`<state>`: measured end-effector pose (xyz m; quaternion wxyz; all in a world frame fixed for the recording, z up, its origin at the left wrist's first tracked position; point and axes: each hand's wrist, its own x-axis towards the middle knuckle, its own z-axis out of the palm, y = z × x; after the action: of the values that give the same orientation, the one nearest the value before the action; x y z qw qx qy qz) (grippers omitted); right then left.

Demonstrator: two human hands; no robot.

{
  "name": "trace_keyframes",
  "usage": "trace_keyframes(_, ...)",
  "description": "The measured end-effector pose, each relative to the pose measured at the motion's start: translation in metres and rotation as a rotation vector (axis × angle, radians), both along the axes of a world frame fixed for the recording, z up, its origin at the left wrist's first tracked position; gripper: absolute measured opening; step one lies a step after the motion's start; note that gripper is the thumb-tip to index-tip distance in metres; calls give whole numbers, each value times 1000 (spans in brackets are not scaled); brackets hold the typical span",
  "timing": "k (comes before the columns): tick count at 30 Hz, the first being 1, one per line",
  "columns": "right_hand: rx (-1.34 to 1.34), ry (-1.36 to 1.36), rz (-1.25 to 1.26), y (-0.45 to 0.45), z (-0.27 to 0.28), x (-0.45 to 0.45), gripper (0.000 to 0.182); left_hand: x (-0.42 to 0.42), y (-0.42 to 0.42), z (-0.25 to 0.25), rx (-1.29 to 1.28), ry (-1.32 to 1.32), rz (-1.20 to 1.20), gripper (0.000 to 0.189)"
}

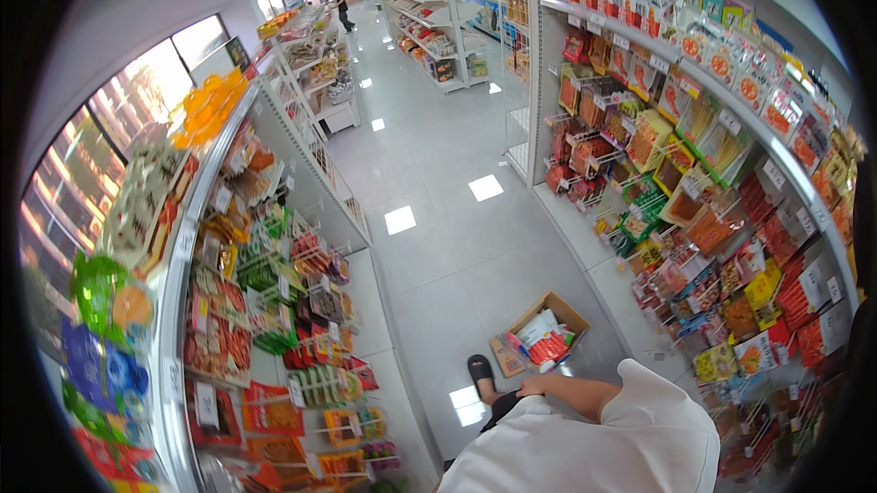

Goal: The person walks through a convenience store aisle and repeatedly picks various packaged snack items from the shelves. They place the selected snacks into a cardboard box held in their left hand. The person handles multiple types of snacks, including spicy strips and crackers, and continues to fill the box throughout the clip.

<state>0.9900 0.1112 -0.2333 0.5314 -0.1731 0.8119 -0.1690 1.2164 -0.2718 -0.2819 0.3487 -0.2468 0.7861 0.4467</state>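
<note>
My right hand (530, 386) rests against the dark trousers (503, 411) near my knee, its fingers partly hidden. Whether it grips the cloth cannot be told. My left hand is out of view. Just beyond the right hand, an open cardboard box (508, 360) sits on the tiled floor. Plastic packs of food (546, 342), some red and white, lie inside it. One foot in a black slipper (480, 368) stands to the left of the box.
Packaged snacks hang from hooks on the left shelf rack (264, 112) and the right shelf rack (541, 95). A tiled aisle (438, 178) runs between them. Farther off are a white display shelf (460, 34) and a person in dark clothes (340, 6).
</note>
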Motion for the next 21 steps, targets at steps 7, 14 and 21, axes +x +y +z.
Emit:
trace_keyframes(7, -141, 109, -78, -19, -154, -104, 57, -153, -75, 51, -168, 53, -113, 39)
trace_keyframes(14, -151, -383, -499, -3, -48, -153, 66, -288, -106, 20, -362, 239, -18, 39)
trace_keyframes(21, -275, -629, -765, 22, -161, -167, 60, -442, -73, 25, -140, 222, -245, 36)
